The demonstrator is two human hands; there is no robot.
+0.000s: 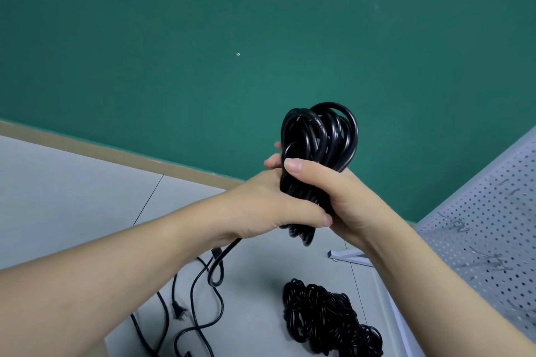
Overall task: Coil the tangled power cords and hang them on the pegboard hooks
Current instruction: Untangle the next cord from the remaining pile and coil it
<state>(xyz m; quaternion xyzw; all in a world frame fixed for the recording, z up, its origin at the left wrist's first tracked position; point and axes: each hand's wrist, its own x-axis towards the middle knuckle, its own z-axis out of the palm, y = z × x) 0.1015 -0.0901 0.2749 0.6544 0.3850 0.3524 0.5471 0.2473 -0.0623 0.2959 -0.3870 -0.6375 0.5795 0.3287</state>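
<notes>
Head cam: coiled cord (319,136) held up in front of green wall (203,38), my left hand (269,203) and right hand (342,197) both wrapped round its middle. Tail hangs to table (261,313); tangled cord pile (324,319) and loose cord (197,322) lie there. Pegboard (493,226) at right.

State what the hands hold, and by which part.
Both hands, left and right, grip the coiled cord around its lower middle; its loops stand above them.

A dark green wall (261,23) with a tan strip (116,151) along its base rises behind the pale grey worktop (72,188), under soft even light.
</notes>
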